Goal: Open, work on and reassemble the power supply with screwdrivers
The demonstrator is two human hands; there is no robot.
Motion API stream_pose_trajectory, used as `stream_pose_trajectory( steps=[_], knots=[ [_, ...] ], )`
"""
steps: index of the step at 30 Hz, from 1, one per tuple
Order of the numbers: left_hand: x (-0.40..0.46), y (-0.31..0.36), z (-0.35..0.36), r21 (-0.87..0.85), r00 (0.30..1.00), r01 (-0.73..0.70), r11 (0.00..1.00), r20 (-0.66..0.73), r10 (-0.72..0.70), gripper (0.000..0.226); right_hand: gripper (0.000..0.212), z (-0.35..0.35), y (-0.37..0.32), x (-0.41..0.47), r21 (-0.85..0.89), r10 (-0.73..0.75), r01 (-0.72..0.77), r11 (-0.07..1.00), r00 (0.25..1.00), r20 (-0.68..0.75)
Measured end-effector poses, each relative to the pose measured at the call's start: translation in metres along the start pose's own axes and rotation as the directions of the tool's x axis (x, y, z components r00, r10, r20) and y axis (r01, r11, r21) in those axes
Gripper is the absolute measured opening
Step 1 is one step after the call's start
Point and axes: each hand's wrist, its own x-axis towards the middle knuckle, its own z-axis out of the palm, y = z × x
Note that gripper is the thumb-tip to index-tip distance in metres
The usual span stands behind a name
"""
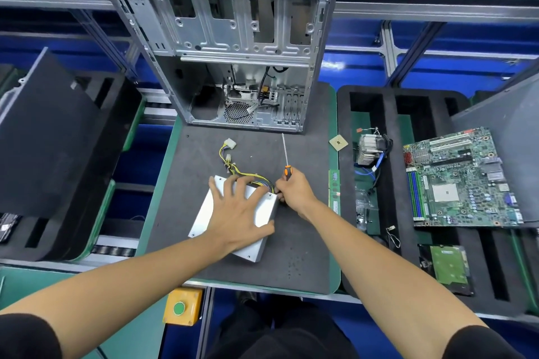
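A silver power supply (208, 213) lies flat on the dark mat (180, 183) in the middle of the bench. Its yellow and blue cable bundle (230, 159) runs away from its far edge, ending in white plugs. My left hand (239, 210) is spread flat on the lid, fingers apart, pressing it down. At the box's far right corner my right hand (293, 191) is closed around a screwdriver (286, 160) with an orange and black handle. The thin shaft points away from me toward the case, and the fingertips touch the box's corner.
An open, stripped computer case (233, 52) stands upright at the mat's far edge. Right of the mat are a CPU chip (338, 143), a RAM stick (334, 192), a cooler (369, 150), a motherboard (460, 181) and a hard drive (446, 268) on black foam. A yellow button box (182, 306) sits at the bench front.
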Motion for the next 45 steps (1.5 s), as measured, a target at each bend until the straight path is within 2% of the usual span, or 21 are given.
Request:
stream_pose_trajectory(
  steps=[7,11,13,15,16,18,20,24,28,30,31,32,33,35,38,39,43,45],
  knots=[
    [0.001,0.002,0.002,0.038,0.998,-0.034,0.999,0.045,0.032,0.069,0.027,-0.001,-0.001,-0.002,0.035,-0.011,0.010,0.999,0.999,0.035],
    [0.004,0.000,0.004,-0.023,0.992,-0.123,0.992,-0.002,0.123,0.069,0.026,-0.005,-0.004,-0.003,0.061,0.028,-0.031,0.998,0.998,0.049],
    [0.003,-0.010,0.003,-0.101,0.975,-0.222,0.970,-0.018,0.221,0.081,0.021,-0.006,-0.005,-0.004,0.038,0.047,-0.049,0.998,0.998,0.048],
    [0.000,-0.028,-0.004,-0.119,0.921,-0.366,0.923,0.100,0.378,0.109,0.016,-0.009,-0.001,-0.007,-0.145,0.014,-0.009,0.989,0.999,0.036],
    [0.001,-0.037,-0.009,-0.103,0.865,-0.449,0.887,0.199,0.461,0.121,0.016,-0.012,0.002,-0.009,-0.295,-0.015,0.019,0.955,1.000,0.017],
    [0.006,-0.048,-0.016,-0.062,0.756,-0.574,0.816,0.342,0.558,0.129,0.017,-0.017,0.008,-0.014,-0.531,-0.075,0.058,0.846,0.997,-0.011],
    [0.013,-0.050,-0.020,-0.020,0.721,-0.619,0.785,0.382,0.578,0.129,0.017,-0.019,0.014,-0.019,-0.570,-0.144,0.106,0.815,0.989,-0.022],
    [0.016,-0.044,-0.027,0.044,0.721,-0.651,0.757,0.348,0.600,0.121,0.015,-0.021,0.020,-0.024,-0.596,-0.278,0.199,0.778,0.960,-0.043],
    [0.007,-0.049,-0.030,-0.101,0.809,-0.528,0.843,0.244,0.535,0.114,0.024,-0.023,0.026,-0.019,-0.631,-0.284,0.151,0.761,0.952,-0.115],
    [0.000,-0.051,-0.032,-0.211,0.860,-0.462,0.862,0.132,0.493,0.111,0.025,-0.024,0.028,-0.020,-0.586,-0.304,0.134,0.799,0.931,-0.201],
    [-0.004,-0.052,-0.032,-0.270,0.880,-0.437,0.858,0.067,0.470,0.111,0.023,-0.024,0.027,-0.023,-0.500,-0.310,0.157,0.852,0.920,-0.239],
    [-0.008,-0.053,-0.031,-0.327,0.896,-0.419,0.847,0.005,0.445,0.111,0.022,-0.024,0.022,-0.027,-0.323,-0.282,0.196,0.926,0.927,-0.246],
    [-0.010,-0.052,-0.030,-0.377,0.906,-0.407,0.832,-0.049,0.421,0.112,0.021,-0.022,0.014,-0.031,-0.068,-0.223,0.213,0.975,0.951,-0.215],
    [-0.014,-0.048,-0.025,-0.467,0.916,-0.396,0.790,-0.148,0.372,0.112,0.023,-0.018,0.000,-0.035,0.294,-0.117,0.125,0.948,0.992,-0.046],
    [-0.012,-0.042,-0.017,-0.581,0.918,-0.395,0.712,-0.279,0.282,0.113,0.048,-0.009,-0.006,-0.037,0.415,-0.167,0.080,0.906,0.970,0.177],
    [-0.010,-0.041,-0.014,-0.594,0.914,-0.401,0.697,-0.315,0.257,0.111,0.049,-0.006,-0.006,-0.037,0.423,-0.176,0.070,0.903,0.960,0.216],
    [-0.010,-0.035,-0.009,-0.593,0.903,-0.417,0.689,-0.358,0.238,0.107,0.037,0.003,-0.008,-0.039,0.433,-0.165,0.052,0.900,0.960,0.226],
    [-0.011,-0.033,-0.013,-0.483,0.861,-0.489,0.726,-0.401,0.313,0.101,0.036,0.004,-0.012,-0.039,0.422,-0.172,0.060,0.904,0.957,0.232]
  ],
)
